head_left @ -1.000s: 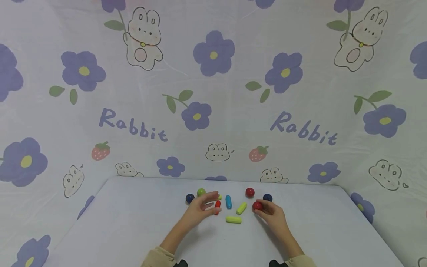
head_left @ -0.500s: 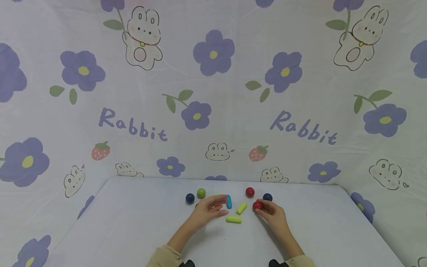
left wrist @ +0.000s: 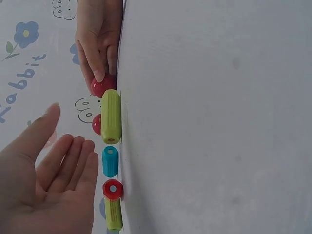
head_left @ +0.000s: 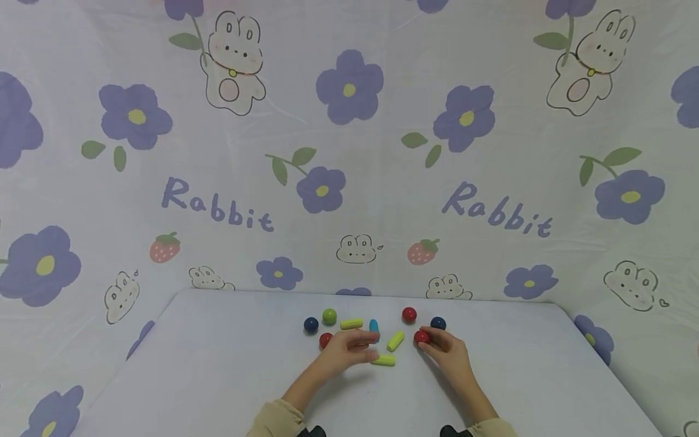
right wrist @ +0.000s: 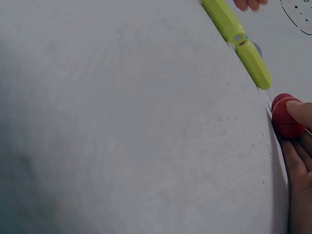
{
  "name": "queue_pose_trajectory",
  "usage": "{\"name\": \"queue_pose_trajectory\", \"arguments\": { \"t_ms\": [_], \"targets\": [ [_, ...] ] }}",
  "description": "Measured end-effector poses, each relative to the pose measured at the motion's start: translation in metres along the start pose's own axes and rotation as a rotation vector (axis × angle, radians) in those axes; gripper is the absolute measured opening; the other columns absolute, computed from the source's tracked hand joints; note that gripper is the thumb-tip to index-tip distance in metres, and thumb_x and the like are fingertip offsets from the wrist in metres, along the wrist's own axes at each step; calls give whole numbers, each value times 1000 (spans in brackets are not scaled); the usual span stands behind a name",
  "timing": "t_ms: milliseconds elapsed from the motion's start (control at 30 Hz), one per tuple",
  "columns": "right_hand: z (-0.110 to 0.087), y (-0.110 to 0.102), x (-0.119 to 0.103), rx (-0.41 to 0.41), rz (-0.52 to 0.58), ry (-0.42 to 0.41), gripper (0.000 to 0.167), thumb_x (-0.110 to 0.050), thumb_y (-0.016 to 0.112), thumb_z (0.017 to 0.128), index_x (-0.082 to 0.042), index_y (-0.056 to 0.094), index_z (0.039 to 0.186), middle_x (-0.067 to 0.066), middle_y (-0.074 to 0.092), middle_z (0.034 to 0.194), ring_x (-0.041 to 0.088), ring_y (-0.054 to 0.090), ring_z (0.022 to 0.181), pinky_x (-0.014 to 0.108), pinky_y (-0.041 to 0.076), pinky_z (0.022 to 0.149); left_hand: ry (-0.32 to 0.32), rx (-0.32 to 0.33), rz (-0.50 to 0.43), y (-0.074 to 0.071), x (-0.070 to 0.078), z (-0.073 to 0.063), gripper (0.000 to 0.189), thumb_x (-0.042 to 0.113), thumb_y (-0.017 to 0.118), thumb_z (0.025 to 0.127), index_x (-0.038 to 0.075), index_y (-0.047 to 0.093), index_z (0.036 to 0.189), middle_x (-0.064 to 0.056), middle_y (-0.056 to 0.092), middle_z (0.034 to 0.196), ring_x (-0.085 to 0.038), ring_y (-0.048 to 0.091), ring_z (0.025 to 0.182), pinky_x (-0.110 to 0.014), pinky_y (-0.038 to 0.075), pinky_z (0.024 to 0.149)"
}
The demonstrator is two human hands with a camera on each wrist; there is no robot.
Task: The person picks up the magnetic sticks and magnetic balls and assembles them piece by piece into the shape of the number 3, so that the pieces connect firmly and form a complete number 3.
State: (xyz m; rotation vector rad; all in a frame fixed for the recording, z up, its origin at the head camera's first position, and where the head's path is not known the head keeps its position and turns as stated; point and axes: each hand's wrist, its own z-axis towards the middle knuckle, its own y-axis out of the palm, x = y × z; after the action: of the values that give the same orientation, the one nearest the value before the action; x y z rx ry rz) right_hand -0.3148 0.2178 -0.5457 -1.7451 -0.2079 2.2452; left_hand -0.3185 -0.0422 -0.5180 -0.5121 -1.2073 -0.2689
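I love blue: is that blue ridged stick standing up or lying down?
Lying: the blue ridged stick stretches lengthwise along the white tabletop.

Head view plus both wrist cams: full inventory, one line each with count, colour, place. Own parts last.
Red balls: 3, red, one left, two right
Dark blue balls: 2, dark blue, far left and far right of group
Green ball: 1, green, back left
Yellow-green sticks: 3, yellow-green, back, middle, front
Blue stick: 1, blue, centre
Red stick: 1, red, mostly hidden in head view, clear in left wrist view
Table: 1, white, under everything
Backdrop: 1, pale with purple flowers, rabbits, strawberries, behind table
Sleeves: 2, tan, bottom edge
Left hand: 1, by the sticks, holding nothing
Right hand: 1, holding the nearer right-side red ball
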Motion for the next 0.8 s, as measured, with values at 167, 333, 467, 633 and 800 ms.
{"name": "queue_pose_trajectory", "arguments": {
  "t_ms": [167,333,467,633,800],
  "targets": [
    [-1,0,1,0,3,1,38,-5,69,76,-5,59,113,10,58,114,19,53,106,20,42,82,-18,-6,25,1,-6,0,41,13,71,77,0,59,114,-15,58,111,-19,54,104,-35,40,89],
    [-2,1,1,-2,7,10,39,-4,69,77,-5,58,114,10,57,114,20,53,106,20,42,82,-98,-19,71,3,-7,0,41,14,72,75,6,61,114,-6,61,109,-17,55,103,-26,43,85],
    [-1,1,3,-5,8,18,39,-4,69,76,-5,58,114,11,57,115,20,53,106,20,42,82,-142,-40,102,6,-6,0,39,13,72,75,7,62,113,-3,62,108,-17,56,102,-22,44,82],
    [-1,1,3,2,0,18,39,-5,69,76,-5,58,114,10,57,115,20,52,107,20,42,82,-150,-66,145,9,-3,1,36,12,71,76,7,63,111,-2,63,106,-11,57,98,-23,44,81],
    [-2,1,2,-3,12,-2,39,-4,69,76,-4,58,114,9,57,114,19,52,107,19,42,82,-142,-58,186,10,-4,3,33,9,70,76,8,65,108,1,64,103,-8,58,95,-21,45,79]
  ]
}}
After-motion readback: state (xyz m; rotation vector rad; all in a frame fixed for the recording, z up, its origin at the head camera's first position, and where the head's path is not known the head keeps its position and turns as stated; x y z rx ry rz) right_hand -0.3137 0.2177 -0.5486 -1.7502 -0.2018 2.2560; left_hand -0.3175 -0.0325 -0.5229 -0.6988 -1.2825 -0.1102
